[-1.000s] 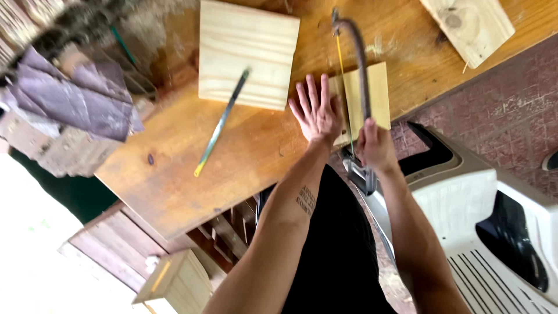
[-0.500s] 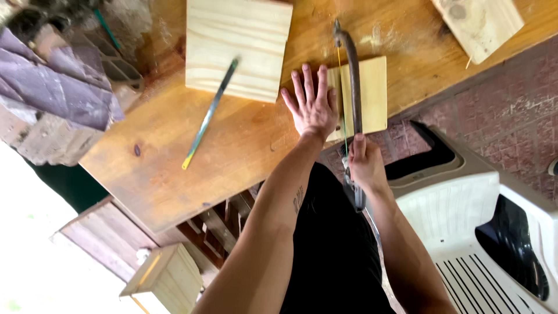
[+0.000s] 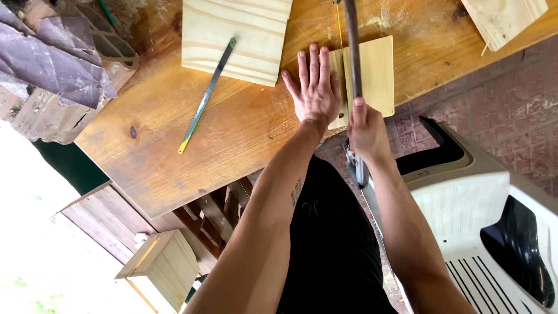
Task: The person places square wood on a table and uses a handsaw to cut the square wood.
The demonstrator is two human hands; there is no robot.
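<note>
Sawing in progress: left hand flat, pinning small board at bench edge; right hand grip closed around saw. Next stroke likely demands firm clamping.

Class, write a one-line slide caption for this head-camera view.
Left hand flat on a small pine board; right hand grips a hacksaw cutting it.

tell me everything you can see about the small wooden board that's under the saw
The small pale wooden board is a flat, roughly square piece of light, unfinished wood. It lies flat at the near edge of the brown wooden workbench, its near corner reaching the edge. The left hand presses flat on its left part. The hacksaw with a dark metal frame, held by the right hand, crosses it lengthwise. Pale sawdust lies on the bench beyond it.
</note>
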